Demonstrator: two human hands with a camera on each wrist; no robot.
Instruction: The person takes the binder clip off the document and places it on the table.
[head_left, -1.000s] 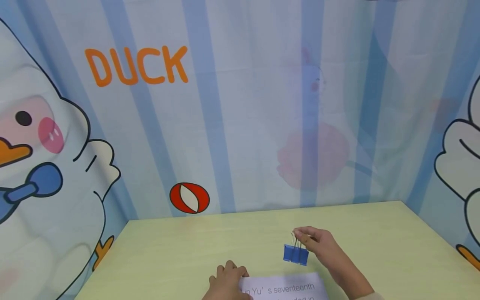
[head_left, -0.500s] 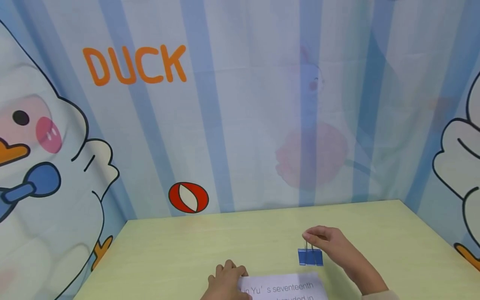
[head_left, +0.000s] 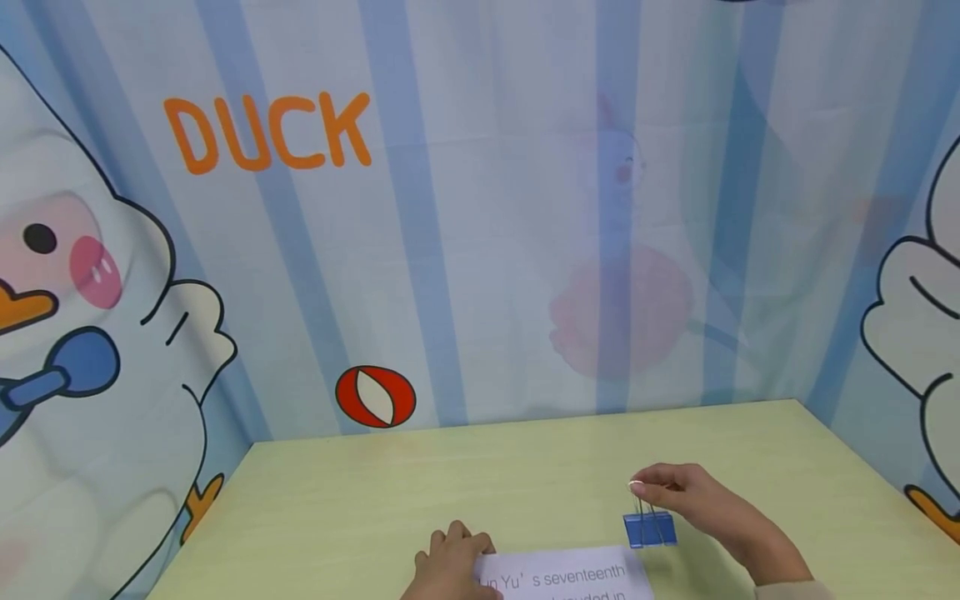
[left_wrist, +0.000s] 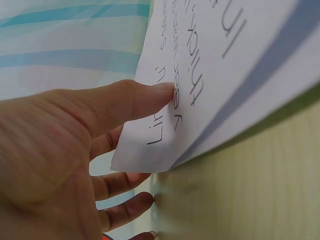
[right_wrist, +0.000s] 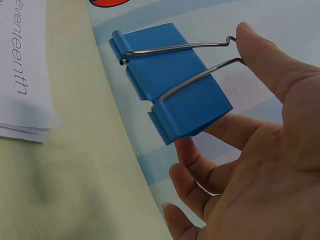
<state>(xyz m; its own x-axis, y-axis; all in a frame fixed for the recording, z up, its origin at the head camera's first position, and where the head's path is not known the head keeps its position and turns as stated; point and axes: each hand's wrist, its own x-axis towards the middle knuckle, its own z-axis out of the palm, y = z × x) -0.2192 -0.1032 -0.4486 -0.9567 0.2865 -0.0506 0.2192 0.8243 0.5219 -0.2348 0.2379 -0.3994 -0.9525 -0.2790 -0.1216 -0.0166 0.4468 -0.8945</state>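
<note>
A blue binder clip hangs by its wire handles from my right hand, just above the table and right of the printed paper. In the right wrist view the thumb presses the handle ends of the clip; the other fingers lie partly behind it. My left hand is at the paper's left corner. Seen from the left wrist, that hand has its thumb on top of the paper and a finger behind the corner. Several stacked sheets show at the edge.
The pale yellow table stretches to a striped blue curtain behind it. Duck pictures, orange letters and a red ball are printed on the hangings at the back and sides.
My right hand has moved to the right and slightly down with the clip, which has turned somewhat. My left hand has stayed at the paper.
</note>
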